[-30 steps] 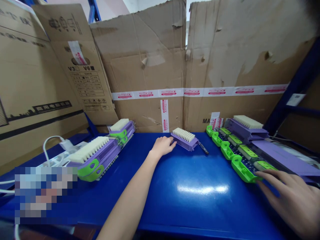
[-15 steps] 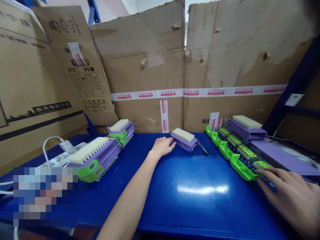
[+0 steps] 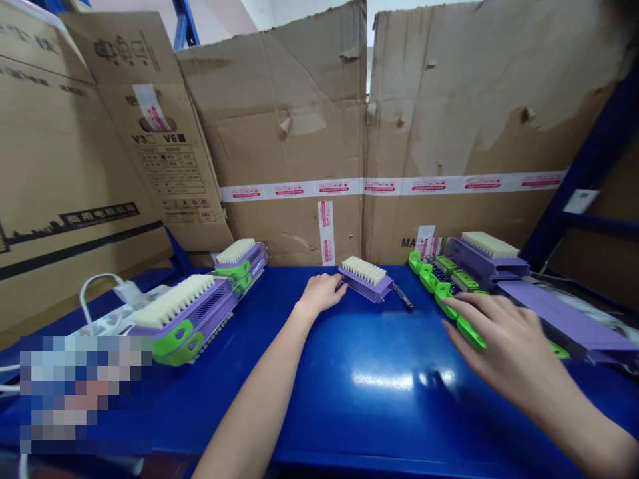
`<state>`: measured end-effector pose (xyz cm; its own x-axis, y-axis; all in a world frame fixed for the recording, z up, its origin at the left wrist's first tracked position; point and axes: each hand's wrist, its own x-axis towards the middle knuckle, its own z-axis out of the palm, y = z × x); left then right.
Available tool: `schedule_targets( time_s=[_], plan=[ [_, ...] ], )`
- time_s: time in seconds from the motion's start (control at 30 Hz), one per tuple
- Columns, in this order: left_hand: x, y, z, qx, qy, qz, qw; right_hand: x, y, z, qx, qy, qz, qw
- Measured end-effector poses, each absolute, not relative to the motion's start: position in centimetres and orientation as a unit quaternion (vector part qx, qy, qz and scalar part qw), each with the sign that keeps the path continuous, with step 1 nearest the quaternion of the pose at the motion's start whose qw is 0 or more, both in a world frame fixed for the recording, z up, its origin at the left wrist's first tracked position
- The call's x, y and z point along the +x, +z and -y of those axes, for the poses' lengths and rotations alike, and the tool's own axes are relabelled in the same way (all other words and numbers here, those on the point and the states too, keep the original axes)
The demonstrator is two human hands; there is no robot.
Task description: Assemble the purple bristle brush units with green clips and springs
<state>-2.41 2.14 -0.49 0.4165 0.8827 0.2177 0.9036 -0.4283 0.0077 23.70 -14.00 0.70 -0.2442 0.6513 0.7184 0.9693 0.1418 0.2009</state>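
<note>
My left grip (image 3: 322, 293) just beside one bristle-topped purple housing (image 3: 368, 281) on the blue surface (image 3: 339, 399), right grip (image 3: 504, 339) at four green clips (image 3: 426, 279) in a row, either hold indeterminable, three similar housings (image 3: 200, 306) flanking.

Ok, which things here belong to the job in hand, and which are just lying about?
Likely in the job:
Purple plastic block with cream bristles, by the left hand
Row of bright green plastic pieces, by the right hand
Probably the purple, green-ended, bristled blocks at left

Seemingly just about:
White plastic power strip
Tall brown cardboard panels
</note>
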Motion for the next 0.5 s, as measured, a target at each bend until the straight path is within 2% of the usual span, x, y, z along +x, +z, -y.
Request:
schedule_targets(
  time_s=[0.13,0.27,0.5],
  plan=[
    [-2.7,-0.5,-2.3,-0.834,-0.095,0.540,0.061,19.9,2.2,7.8,-0.588,-0.262,0.744,0.180],
    [-3.2,-0.8,-2.7,-0.822,-0.100,0.557,0.068,16.8,1.5,2.9,-0.607,-0.192,0.761,0.124],
    [-4.1,-0.9,-3.2,-0.751,-0.168,0.629,0.111,12.9,-0.7,2.5,-0.578,-0.198,0.780,0.133]
  ],
)
